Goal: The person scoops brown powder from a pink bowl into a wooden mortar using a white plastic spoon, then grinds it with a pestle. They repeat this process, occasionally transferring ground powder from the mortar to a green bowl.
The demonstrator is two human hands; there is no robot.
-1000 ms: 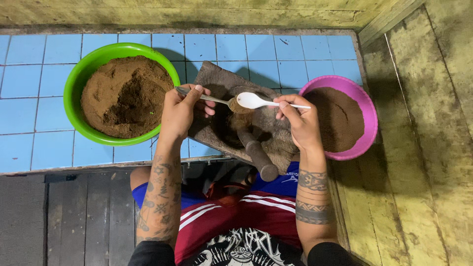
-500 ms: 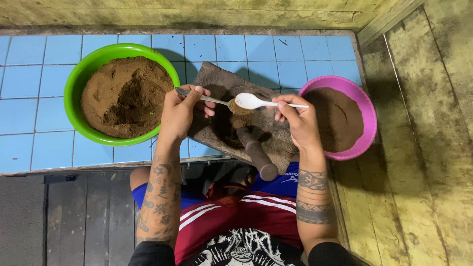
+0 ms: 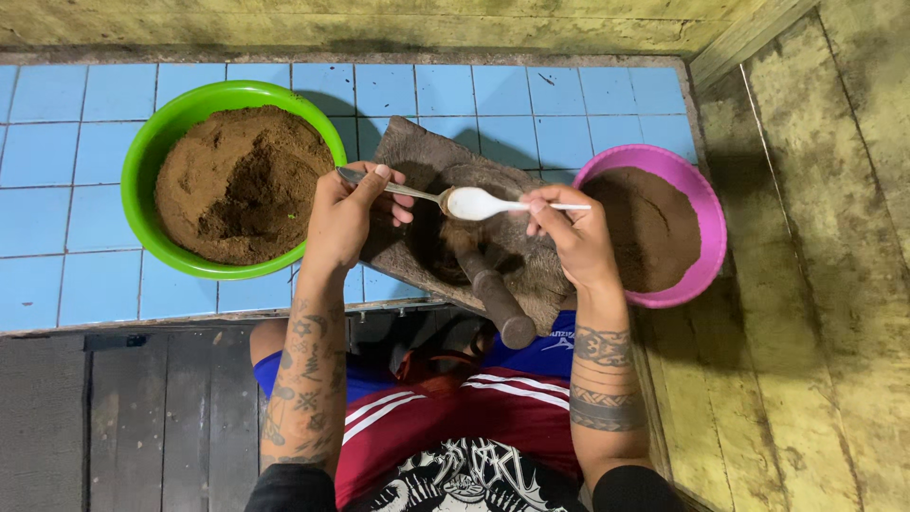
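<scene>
My left hand [image 3: 346,216] grips a metal spoon [image 3: 403,190] by its handle, its bowl pointing right. My right hand [image 3: 569,232] pinches a white plastic spoon [image 3: 493,203] by its thin handle, its bowl pointing left. The two spoon bowls meet above a dark stone grinding slab [image 3: 422,156] that lies between my arms. A dark stone pestle [image 3: 498,301] rests on the slab, leaning toward me. Left of the slab stands a green bowl [image 3: 142,171] heaped with brown powder. Right of it is a pink bowl [image 3: 706,223] with darker brown powder.
The bowls and slab sit on a blue tiled floor [image 3: 57,123]. Dark wooden planks [image 3: 123,417] run along the near left side. Worn yellowish boards [image 3: 815,284] fill the right side and a grimy wall [image 3: 379,24] borders the far edge. My legs in red shorts [image 3: 445,408] are below.
</scene>
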